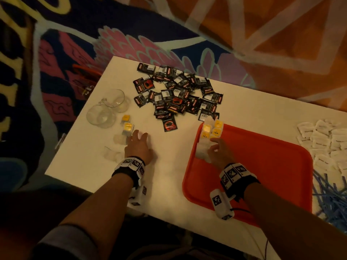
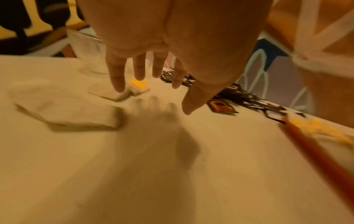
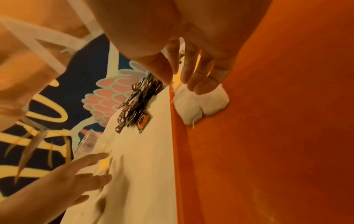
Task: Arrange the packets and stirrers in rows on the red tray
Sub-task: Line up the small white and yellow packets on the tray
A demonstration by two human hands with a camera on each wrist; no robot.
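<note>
- Two hands are out over the white table (image 1: 169,166).
- Right hand (image 1: 218,153) has straight fingers (image 3: 203,84) pressing down on white tea bags (image 3: 199,104). These lie in the far left corner of the red tray (image 1: 262,166).
- Just past those fingers sit more tea bags with yellow tags (image 1: 212,131), side by side at the tray's far edge.
- Left hand (image 1: 139,147) is spread wide with fingers apart, palm down, holding nothing. It is just above the table.
- Right by the left fingertips (image 2: 118,84) lie a few loose tea bags (image 1: 120,139) on the table, two with yellow tags (image 1: 127,122).
- Two clear glass cups (image 1: 107,107) stand a bit farther out, to the left of that hand.
- Between and beyond the two hands is a big messy pile of black packets (image 1: 178,92).
- Far to the right of the right hand, off the tray, is a heap of white packets (image 1: 324,143). Blue stirrers (image 1: 330,196) lie in a bunch nearer the person.
- All around the table is a bright patterned carpet (image 1: 56,53).
</note>
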